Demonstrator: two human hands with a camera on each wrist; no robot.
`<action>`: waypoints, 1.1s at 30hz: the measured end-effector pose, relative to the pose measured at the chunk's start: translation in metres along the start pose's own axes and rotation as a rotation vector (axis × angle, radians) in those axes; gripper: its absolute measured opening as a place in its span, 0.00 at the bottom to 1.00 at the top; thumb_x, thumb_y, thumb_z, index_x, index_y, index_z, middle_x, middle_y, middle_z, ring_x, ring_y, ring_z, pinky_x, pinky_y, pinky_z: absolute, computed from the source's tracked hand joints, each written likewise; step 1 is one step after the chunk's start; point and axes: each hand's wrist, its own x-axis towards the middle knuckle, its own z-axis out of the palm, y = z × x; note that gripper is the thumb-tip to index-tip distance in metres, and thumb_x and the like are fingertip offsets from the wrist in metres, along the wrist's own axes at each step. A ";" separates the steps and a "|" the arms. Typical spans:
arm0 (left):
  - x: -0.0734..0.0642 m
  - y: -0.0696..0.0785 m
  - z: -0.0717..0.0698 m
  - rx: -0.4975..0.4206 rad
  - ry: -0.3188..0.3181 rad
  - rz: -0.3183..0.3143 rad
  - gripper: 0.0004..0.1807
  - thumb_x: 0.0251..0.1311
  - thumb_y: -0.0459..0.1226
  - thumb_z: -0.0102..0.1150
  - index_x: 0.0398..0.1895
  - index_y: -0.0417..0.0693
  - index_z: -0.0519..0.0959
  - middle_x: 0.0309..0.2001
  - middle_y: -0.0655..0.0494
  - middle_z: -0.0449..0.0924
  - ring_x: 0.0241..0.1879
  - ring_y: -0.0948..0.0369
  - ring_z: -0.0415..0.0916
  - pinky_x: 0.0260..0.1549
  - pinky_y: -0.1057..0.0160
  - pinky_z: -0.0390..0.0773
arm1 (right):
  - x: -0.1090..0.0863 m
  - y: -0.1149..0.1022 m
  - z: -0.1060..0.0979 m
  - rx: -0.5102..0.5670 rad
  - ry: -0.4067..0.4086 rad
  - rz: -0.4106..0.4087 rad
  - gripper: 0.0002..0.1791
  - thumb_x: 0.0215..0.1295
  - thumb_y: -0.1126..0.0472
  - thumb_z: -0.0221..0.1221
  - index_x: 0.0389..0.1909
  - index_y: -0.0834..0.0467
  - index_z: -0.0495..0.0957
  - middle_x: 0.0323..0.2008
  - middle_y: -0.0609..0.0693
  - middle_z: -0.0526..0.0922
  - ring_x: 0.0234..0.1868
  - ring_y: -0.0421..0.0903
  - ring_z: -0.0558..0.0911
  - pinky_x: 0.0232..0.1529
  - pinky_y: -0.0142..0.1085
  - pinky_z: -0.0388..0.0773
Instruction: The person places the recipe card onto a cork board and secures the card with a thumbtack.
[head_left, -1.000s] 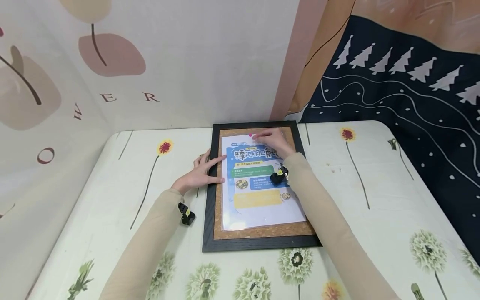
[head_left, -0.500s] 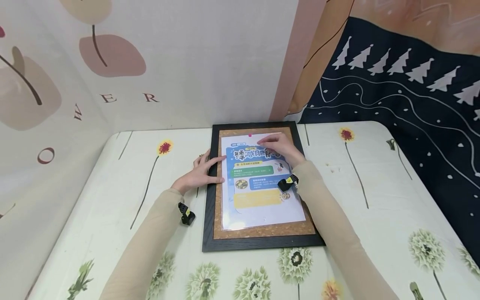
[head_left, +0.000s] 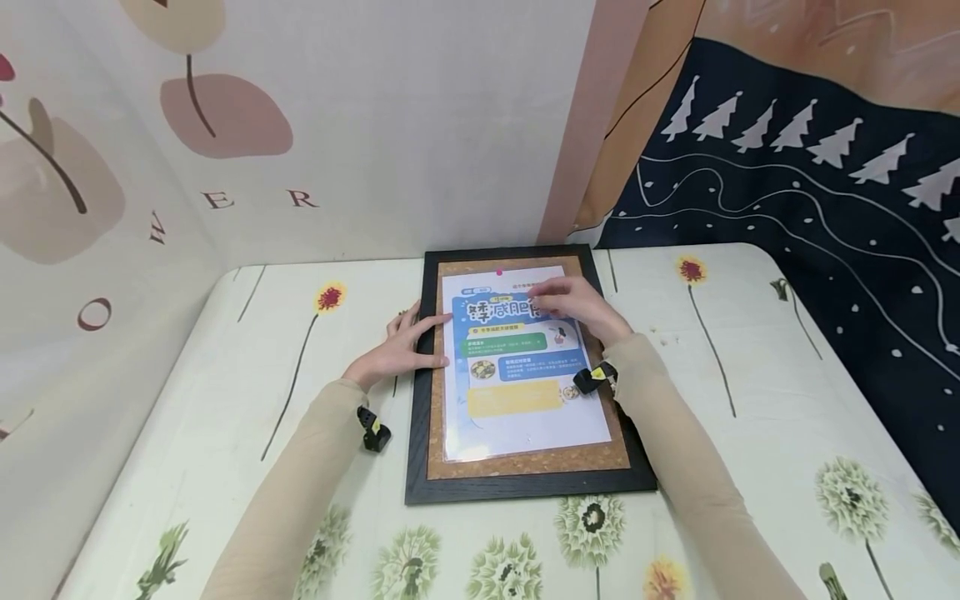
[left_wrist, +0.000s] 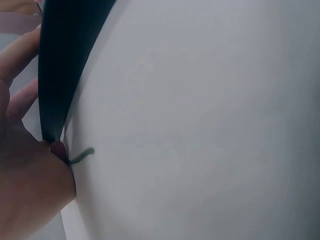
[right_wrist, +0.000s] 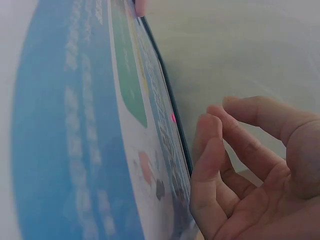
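Observation:
On the table lies a cork board [head_left: 528,467] in a black frame [head_left: 525,490]. A printed poster [head_left: 525,433], blue and white with a shiny surface, covers most of the cork. A pink push pin [head_left: 498,272] is at the poster's top edge, also visible as a pink dot in the right wrist view. My left hand [head_left: 392,350] straddles the frame's left side, thumb and index finger straight on the poster's edge, other fingers outside the frame. Over the poster's upper right is my right hand [head_left: 581,307], fingers loosely bent, nothing visible between them [right_wrist: 250,165].
A flower-printed cloth [head_left: 750,333] covers the table. Behind it hangs a pale printed curtain [head_left: 412,125], with a dark tree-patterned cloth [head_left: 810,217] at the right. Each wrist carries a small black camera [head_left: 372,428].
My right hand has moved from beside the push pin right and slightly toward me, uncovering more of the poster's top. The left hand, the poster and the push pin have stayed put.

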 end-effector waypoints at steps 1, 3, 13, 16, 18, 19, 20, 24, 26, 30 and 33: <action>0.000 0.000 0.000 0.000 -0.001 0.000 0.43 0.57 0.49 0.66 0.74 0.60 0.58 0.76 0.47 0.20 0.70 0.41 0.19 0.58 0.27 0.40 | -0.001 0.000 -0.001 -0.006 -0.003 -0.003 0.19 0.65 0.55 0.62 0.55 0.57 0.80 0.55 0.52 0.77 0.51 0.52 0.74 0.52 0.43 0.69; 0.000 0.000 0.000 0.000 0.000 -0.001 0.42 0.57 0.49 0.66 0.74 0.61 0.58 0.76 0.47 0.20 0.70 0.42 0.19 0.58 0.27 0.41 | -0.003 0.002 -0.004 -0.019 -0.009 -0.012 0.19 0.65 0.56 0.62 0.55 0.58 0.80 0.56 0.54 0.76 0.51 0.52 0.74 0.51 0.43 0.70; 0.000 -0.001 0.001 0.003 0.010 -0.019 0.43 0.56 0.50 0.67 0.74 0.62 0.59 0.76 0.48 0.21 0.71 0.42 0.20 0.57 0.26 0.40 | -0.022 0.010 -0.020 -0.017 -0.046 -0.030 0.22 0.67 0.57 0.59 0.59 0.63 0.75 0.58 0.59 0.74 0.50 0.55 0.74 0.53 0.45 0.68; 0.000 -0.001 0.001 0.003 0.013 -0.026 0.43 0.56 0.50 0.67 0.74 0.62 0.59 0.76 0.49 0.21 0.71 0.42 0.20 0.57 0.26 0.40 | -0.026 0.012 -0.024 -0.017 -0.050 -0.030 0.22 0.67 0.58 0.59 0.59 0.64 0.75 0.58 0.60 0.74 0.51 0.55 0.74 0.55 0.46 0.68; 0.001 -0.001 0.002 0.004 0.013 -0.028 0.43 0.56 0.50 0.67 0.74 0.63 0.59 0.76 0.49 0.21 0.71 0.42 0.20 0.57 0.26 0.41 | -0.029 0.013 -0.026 -0.019 -0.050 -0.038 0.22 0.68 0.58 0.59 0.58 0.64 0.75 0.58 0.61 0.74 0.51 0.56 0.74 0.54 0.46 0.69; 0.001 -0.001 0.002 0.005 0.012 -0.028 0.43 0.56 0.50 0.67 0.74 0.63 0.59 0.76 0.49 0.21 0.71 0.42 0.19 0.58 0.26 0.41 | -0.030 0.014 -0.027 -0.013 -0.049 -0.040 0.22 0.68 0.58 0.59 0.58 0.64 0.75 0.57 0.61 0.74 0.51 0.56 0.75 0.54 0.46 0.70; 0.001 -0.001 0.002 0.006 0.012 -0.026 0.43 0.56 0.50 0.67 0.74 0.63 0.59 0.76 0.49 0.21 0.71 0.42 0.19 0.58 0.26 0.41 | -0.032 0.014 -0.028 -0.003 -0.048 -0.042 0.22 0.68 0.58 0.59 0.59 0.64 0.75 0.57 0.60 0.74 0.51 0.56 0.75 0.54 0.46 0.70; 0.001 -0.001 0.002 0.010 0.010 -0.020 0.43 0.56 0.49 0.67 0.74 0.62 0.58 0.76 0.48 0.21 0.71 0.41 0.19 0.58 0.26 0.40 | -0.037 0.018 -0.033 0.033 -0.042 -0.024 0.21 0.68 0.58 0.59 0.58 0.64 0.75 0.56 0.60 0.75 0.51 0.55 0.76 0.52 0.43 0.71; 0.001 -0.001 0.002 0.012 0.009 -0.018 0.43 0.56 0.49 0.67 0.74 0.61 0.58 0.76 0.47 0.21 0.71 0.41 0.19 0.58 0.26 0.40 | -0.038 0.020 -0.036 0.030 -0.040 -0.016 0.21 0.68 0.58 0.59 0.58 0.64 0.75 0.56 0.61 0.76 0.50 0.55 0.76 0.52 0.42 0.72; 0.000 -0.001 0.001 0.008 0.013 -0.019 0.43 0.56 0.49 0.67 0.74 0.61 0.59 0.76 0.47 0.21 0.70 0.41 0.19 0.58 0.26 0.40 | -0.041 0.024 -0.040 -0.002 -0.038 -0.019 0.21 0.68 0.58 0.59 0.58 0.64 0.75 0.55 0.61 0.77 0.49 0.54 0.77 0.51 0.42 0.74; 0.000 0.000 0.001 0.006 0.012 -0.022 0.43 0.55 0.49 0.67 0.74 0.61 0.59 0.76 0.47 0.21 0.70 0.41 0.19 0.58 0.26 0.39 | -0.044 0.026 -0.044 -0.027 -0.039 -0.033 0.22 0.68 0.58 0.59 0.58 0.65 0.75 0.55 0.61 0.77 0.50 0.54 0.77 0.51 0.43 0.73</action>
